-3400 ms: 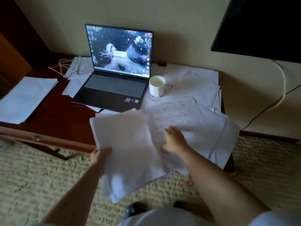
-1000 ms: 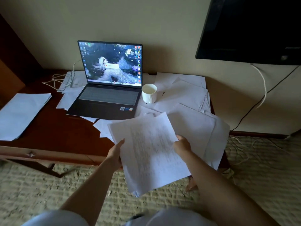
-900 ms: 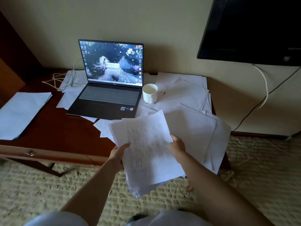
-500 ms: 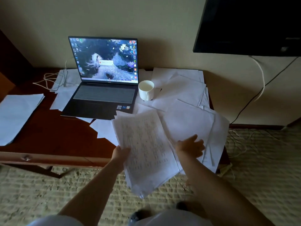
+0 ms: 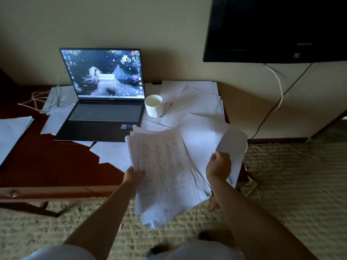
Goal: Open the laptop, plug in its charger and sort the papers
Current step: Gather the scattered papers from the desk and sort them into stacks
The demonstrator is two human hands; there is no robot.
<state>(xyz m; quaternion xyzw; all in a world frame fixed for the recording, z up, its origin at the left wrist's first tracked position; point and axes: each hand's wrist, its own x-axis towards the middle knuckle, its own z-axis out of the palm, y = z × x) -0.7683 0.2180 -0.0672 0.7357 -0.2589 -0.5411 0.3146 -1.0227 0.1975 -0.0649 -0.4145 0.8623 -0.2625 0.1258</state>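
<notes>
- Head view looks down on a dark wooden desk (image 5: 47, 166) against the wall, with the laptop (image 5: 105, 102) open at its back and the screen lit.
- White cable (image 5: 39, 102) lies coiled on the desk to the left of the laptop; whether it is plugged into the machine cannot be told from here.
- Left hand (image 5: 134, 175) grips the near left edge of a thick stack of written papers (image 5: 165, 175), thumb on top, the stack hanging out past the front edge of the desk.
- Right hand (image 5: 218, 165), half a second ago spread flat on the loose sheets to the right, is now curled round the edge of a blank sheet (image 5: 231, 147) and lifting it, so the sheet bends upward.
- That shift suggests the next paper is being picked off the scattered pile to join the held stack.
- Loose sheets (image 5: 195, 102) remain strewn over the right half of the desk, some beneath a white mug (image 5: 154, 106) just beside the laptop, others tucked under the laptop's left and front edges.
- Separate tidy pile (image 5: 11, 136) sits at the far left of the desk, well apart from the rest.
- Sorting looks only partly done: the mug will probably need moving to free the sheets under it.
</notes>
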